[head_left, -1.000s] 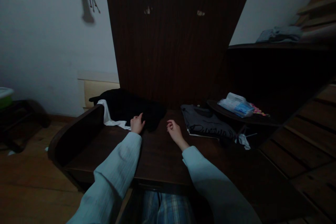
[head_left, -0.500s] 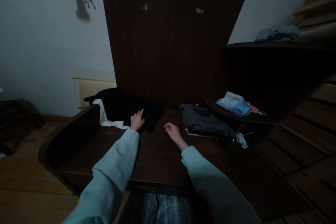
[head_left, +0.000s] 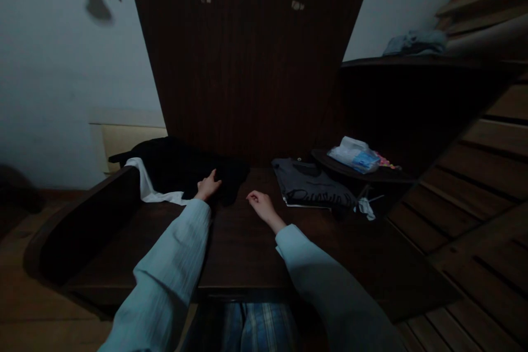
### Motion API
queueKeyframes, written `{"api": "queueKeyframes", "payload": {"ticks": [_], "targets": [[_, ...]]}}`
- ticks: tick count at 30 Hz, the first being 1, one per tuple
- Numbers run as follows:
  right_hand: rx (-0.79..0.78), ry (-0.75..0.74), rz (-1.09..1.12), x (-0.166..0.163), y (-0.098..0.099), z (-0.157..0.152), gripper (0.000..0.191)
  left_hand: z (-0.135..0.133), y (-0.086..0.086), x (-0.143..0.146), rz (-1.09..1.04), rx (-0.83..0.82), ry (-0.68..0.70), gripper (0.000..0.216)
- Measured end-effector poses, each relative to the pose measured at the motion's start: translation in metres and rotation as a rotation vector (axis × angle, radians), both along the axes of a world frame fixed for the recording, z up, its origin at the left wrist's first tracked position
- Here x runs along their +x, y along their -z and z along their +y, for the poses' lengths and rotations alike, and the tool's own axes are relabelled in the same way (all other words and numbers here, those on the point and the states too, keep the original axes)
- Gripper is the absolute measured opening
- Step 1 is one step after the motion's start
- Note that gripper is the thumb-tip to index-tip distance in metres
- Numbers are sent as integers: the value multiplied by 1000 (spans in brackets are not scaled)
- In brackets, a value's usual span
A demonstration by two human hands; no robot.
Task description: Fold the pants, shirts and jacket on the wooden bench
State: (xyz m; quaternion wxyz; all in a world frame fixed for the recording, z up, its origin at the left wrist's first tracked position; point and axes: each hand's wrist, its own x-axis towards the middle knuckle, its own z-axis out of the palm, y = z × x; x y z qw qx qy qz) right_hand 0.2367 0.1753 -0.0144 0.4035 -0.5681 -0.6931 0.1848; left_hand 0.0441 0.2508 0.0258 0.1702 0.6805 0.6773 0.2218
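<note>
My left hand [head_left: 207, 187] lies with fingers stretched out on the near edge of a black garment [head_left: 181, 168] heaped at the back left of a dark wooden table [head_left: 247, 253]. A white cloth [head_left: 148, 191] shows from under the black one. My right hand [head_left: 259, 204] rests on the bare tabletop a little to the right, fingers loosely curled and nothing in them. A folded dark grey shirt [head_left: 311, 190] with lettering lies to the right of my right hand.
A dark wooden wardrobe [head_left: 247, 66] stands behind the table. A dark tray [head_left: 363, 173] with a blue and white plastic packet [head_left: 355, 155] sits at the back right. Wooden steps [head_left: 474, 176] rise at the right. Folded cloth [head_left: 414, 43] lies on a high ledge.
The view has swung to the right, so everything slid left in the picture. My left hand's fingers have flattened onto the black garment. My right hand has hardly moved.
</note>
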Motion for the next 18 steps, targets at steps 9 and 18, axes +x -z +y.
{"api": "queueKeyframes", "payload": {"ticks": [9, 18], "targets": [[-36, -5, 77, 1, 0, -1, 15, 2, 4, -4, -1049, -2, -15, 45], [-42, -14, 98, 1, 3, 2, 16, 0, -1, -9, -1688, -198, -101, 10]]}}
